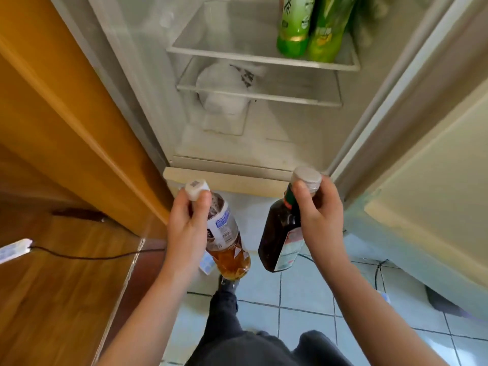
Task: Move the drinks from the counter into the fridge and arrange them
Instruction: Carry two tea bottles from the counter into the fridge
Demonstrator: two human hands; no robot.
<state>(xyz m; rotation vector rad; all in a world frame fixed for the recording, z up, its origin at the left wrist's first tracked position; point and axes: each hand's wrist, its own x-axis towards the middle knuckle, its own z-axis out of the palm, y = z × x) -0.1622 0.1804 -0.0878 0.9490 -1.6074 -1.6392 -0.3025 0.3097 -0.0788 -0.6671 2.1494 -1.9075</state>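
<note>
The left grip (187,220) is curled tight round the neck of an amber bottle (229,252), fingers just under its white cap. The right grip (317,215) holds a dark bottle (277,233) the same way, thumb against its grey cap. Both bottles hang tilted over the floor (303,294), in front of the open fridge (137,62) and below its shelves, near each other but apart. Two green bottles (293,25) stand at the right end of the top shelf (237,52), close to its front edge; the likely spot for the new pair is to their left. A white tub (224,88) shows through the lower shelf (264,95); whether it sits on it or under it I cannot tell. The risks, as I judge them: a hold on the neck alone lets a full bottle swing, so it may knock the shelf's front edge going in, or tip the green pair if set down hard beside them. Loading both at once leaves nothing free to steady a wobble. A slip here means a drop onto tile.
</note>
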